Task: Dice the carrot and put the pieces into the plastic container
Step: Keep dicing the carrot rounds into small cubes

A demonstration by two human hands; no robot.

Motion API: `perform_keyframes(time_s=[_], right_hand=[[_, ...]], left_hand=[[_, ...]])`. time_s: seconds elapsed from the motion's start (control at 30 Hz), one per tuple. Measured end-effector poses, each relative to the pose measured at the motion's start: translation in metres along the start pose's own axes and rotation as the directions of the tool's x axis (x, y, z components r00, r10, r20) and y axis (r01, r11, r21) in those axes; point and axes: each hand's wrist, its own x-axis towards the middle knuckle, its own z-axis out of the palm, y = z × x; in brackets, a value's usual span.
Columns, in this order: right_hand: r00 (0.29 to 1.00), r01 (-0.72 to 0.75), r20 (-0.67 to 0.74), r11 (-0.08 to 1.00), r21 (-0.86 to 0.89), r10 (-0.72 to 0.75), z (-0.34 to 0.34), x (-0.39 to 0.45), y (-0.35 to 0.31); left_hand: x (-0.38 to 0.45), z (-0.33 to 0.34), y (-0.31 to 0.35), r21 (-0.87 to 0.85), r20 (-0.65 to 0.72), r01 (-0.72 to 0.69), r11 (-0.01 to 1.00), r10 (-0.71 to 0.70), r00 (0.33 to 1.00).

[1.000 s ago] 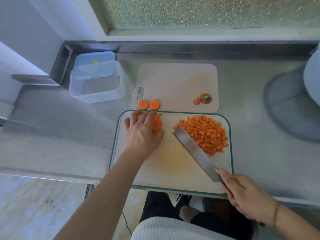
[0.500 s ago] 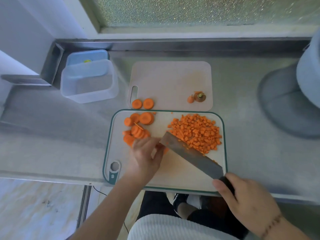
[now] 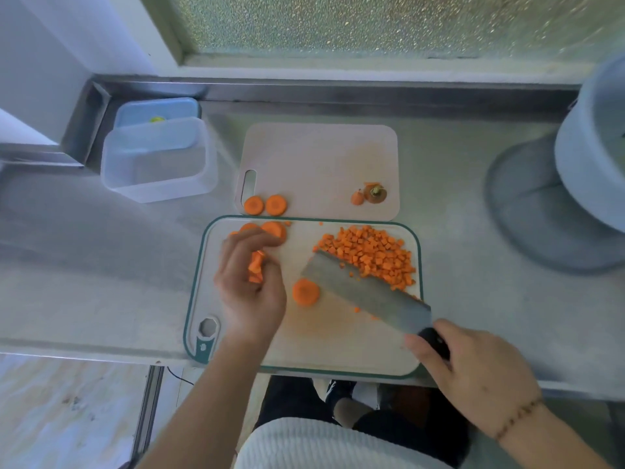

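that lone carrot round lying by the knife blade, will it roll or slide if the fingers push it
The carrot round lies flat on the green-rimmed board, so it would probably slide, not roll. Its cut face may be damp and slightly slippery. It looks thick, likely stiff.

Left hand (image 3: 249,286) over the green-rimmed board, fingers curled round carrot slices (image 3: 256,265), right hand (image 3: 473,374) gripping the cleaver (image 3: 365,292) handle, blade angled up-left

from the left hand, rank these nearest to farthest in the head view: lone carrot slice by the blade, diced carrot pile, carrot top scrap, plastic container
1. Lone carrot slice: just right of the left hand, on the green-rimmed board.
2. Diced carrot pile: farther right, same board.
3. Plastic container and carrot top scrap: farthest, container up-left, scrap up-right on the far board; too close to call.
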Motion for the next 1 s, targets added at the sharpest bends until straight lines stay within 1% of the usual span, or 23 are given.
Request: perform_keyframes(time_s=[0.03, 0.07, 0.1, 0.13, 0.17, 0.2, 0.23, 0.3, 0.33, 0.5, 0.6, 0.67, 0.77, 0.83, 0.87, 0.9, 0.93, 1.0], right_hand=[[1.000, 0.018, 0.013, 0.997, -0.072, -0.017, -0.003, 0.002, 0.003], [0.999, 0.021, 0.041, 0.994, -0.109, -0.017, -0.004, 0.005, 0.004], [0.998, 0.029, 0.055, 0.991, -0.131, -0.022, -0.005, 0.008, 0.005], [0.998, 0.054, 0.032, 0.987, -0.152, -0.050, -0.004, 0.011, 0.006], [0.997, 0.082, 0.011, 0.983, -0.165, -0.081, -0.004, 0.013, 0.007], [0.993, 0.113, -0.009, 0.978, -0.175, -0.117, -0.004, 0.015, 0.007], [0.988, 0.143, -0.025, 0.971, -0.189, -0.151, -0.003, 0.016, 0.008], [0.980, 0.180, -0.048, 0.959, -0.218, -0.195, -0.002, 0.019, 0.007], [0.977, 0.190, -0.057, 0.955, -0.226, -0.208, -0.003, 0.020, 0.007], [0.966, 0.218, -0.085, 0.943, -0.251, -0.245, -0.008, 0.025, 0.005], [0.963, 0.216, -0.100, 0.940, -0.265, -0.250, -0.008, 0.024, 0.006], [0.962, 0.218, -0.107, 0.942, -0.256, -0.251, -0.008, 0.023, 0.006], [0.957, 0.224, -0.130, 0.945, -0.238, -0.260, -0.006, 0.021, 0.005], [0.955, 0.223, -0.143, 0.946, -0.234, -0.261, -0.005, 0.020, 0.003], [0.954, 0.222, -0.147, 0.947, -0.234, -0.260, -0.004, 0.019, 0.003], [0.955, 0.218, -0.147, 0.947, -0.236, -0.257, -0.002, 0.019, 0.003], [0.956, 0.217, -0.144, 0.947, -0.238, -0.255, -0.001, 0.019, 0.003], [0.956, 0.220, -0.141, 0.944, -0.244, -0.259, 0.000, 0.019, 0.002]], left_hand=[[0.007, -0.004, 0.008, -0.039, 0.077, -0.034, 0.999, 0.037, 0.996], [0.013, -0.006, 0.014, -0.076, 0.229, -0.090, 0.993, 0.105, 0.968], [0.018, -0.005, 0.017, -0.096, 0.418, -0.139, 0.986, 0.167, 0.893], [0.019, -0.001, 0.017, -0.071, 0.592, -0.188, 0.980, 0.193, 0.782], [0.019, 0.004, 0.014, -0.010, 0.708, -0.244, 0.970, 0.179, 0.683], [0.017, 0.011, 0.009, 0.053, 0.770, -0.308, 0.950, 0.157, 0.619], [0.014, 0.018, 0.003, 0.104, 0.799, -0.368, 0.924, 0.143, 0.585], [0.012, 0.030, -0.007, 0.165, 0.810, -0.463, 0.871, 0.148, 0.567], [0.012, 0.034, -0.009, 0.176, 0.809, -0.483, 0.858, 0.154, 0.568], [0.020, 0.052, -0.011, 0.166, 0.799, -0.474, 0.865, 0.164, 0.578], [0.024, 0.061, -0.015, 0.184, 0.800, -0.492, 0.851, 0.161, 0.578], [0.026, 0.065, -0.017, 0.198, 0.787, -0.491, 0.848, 0.161, 0.595], [0.030, 0.068, -0.015, 0.230, 0.738, -0.445, 0.865, 0.143, 0.659], [0.031, 0.067, -0.009, 0.195, 0.706, -0.386, 0.902, 0.144, 0.693], [0.031, 0.067, -0.005, 0.150, 0.701, -0.365, 0.919, 0.161, 0.695], [0.030, 0.067, 0.000, 0.103, 0.712, -0.359, 0.928, 0.183, 0.678], [0.028, 0.067, 0.004, 0.074, 0.737, -0.380, 0.922, 0.206, 0.644], [0.022, 0.069, 0.006, 0.097, 0.791, -0.483, 0.870, 0.228, 0.568]])
